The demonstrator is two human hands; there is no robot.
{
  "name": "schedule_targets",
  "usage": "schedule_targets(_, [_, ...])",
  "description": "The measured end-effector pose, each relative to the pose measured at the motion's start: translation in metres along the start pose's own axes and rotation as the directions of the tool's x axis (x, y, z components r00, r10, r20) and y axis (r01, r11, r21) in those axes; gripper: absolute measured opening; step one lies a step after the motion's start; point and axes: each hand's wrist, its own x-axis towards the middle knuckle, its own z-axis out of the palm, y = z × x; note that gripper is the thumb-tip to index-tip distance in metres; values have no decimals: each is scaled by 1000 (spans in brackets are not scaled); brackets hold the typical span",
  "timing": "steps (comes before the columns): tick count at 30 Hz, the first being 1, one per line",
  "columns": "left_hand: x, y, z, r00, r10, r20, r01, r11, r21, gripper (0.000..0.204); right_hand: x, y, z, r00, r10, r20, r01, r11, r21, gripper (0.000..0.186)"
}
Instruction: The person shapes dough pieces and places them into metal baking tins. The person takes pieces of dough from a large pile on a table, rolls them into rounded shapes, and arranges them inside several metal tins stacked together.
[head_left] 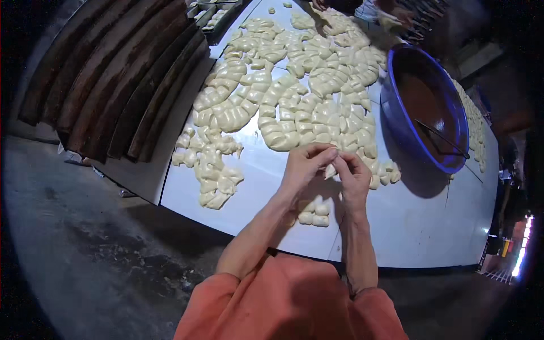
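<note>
The near edge of the white table [413,232] ran just beyond the orange shirt [249,306]. Past it lay a small cluster of dough pieces [313,219]. Farther in, the left hand [306,165] and right hand [354,177] met above the table, thumbs and fingertips pinching a small dough piece [330,171]. Open table stretched rightward to the blue basin [391,113]; ahead, spread dough [283,116] left little room, reaching toward the table's far edge.

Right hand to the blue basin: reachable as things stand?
Likely yes: only low dough lumps and bare white table seem to lie between the right hand and the blue basin. That hand is busy, though, pinching a dough piece with the left hand.
</note>
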Motion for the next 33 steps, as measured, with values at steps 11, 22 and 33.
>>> schedule_targets(11, [-23,13,-11,994,28,104,-43,989,143,33,6,35,-19,903,-409,135,421,903,-82,27])
schedule_targets(22, [-37,1,-16,941,-96,326,39,983,177,28,-9,43,-8,908,-418,-33,383,857,-345,17])
schedule_targets(33, [-60,-7,-25,949,-62,309,-159,751,640,55,-73,9,-71,989,109,96,-93,983,-158,24])
